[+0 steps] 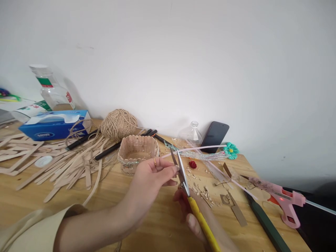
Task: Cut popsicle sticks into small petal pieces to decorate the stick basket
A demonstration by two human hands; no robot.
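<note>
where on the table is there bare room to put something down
Bare table shows at near left, between sticks and left sleeve; between cord, basket and left forearm; and nearer, between left forearm and right hand. Crowded: far left, with tissue box, yarn and sticks; right, with shavings and glue gun.

Basket point(139, 142) left of scissors point(193, 204), glue gun point(286, 203) right

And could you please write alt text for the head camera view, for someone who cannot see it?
The right hand holds partly open yellow-handled scissors, with the left hand at their blades. Beyond are a small wooden basket and a ball of twine; loose wooden sticks lie at left, a pink glue gun at right.
</note>
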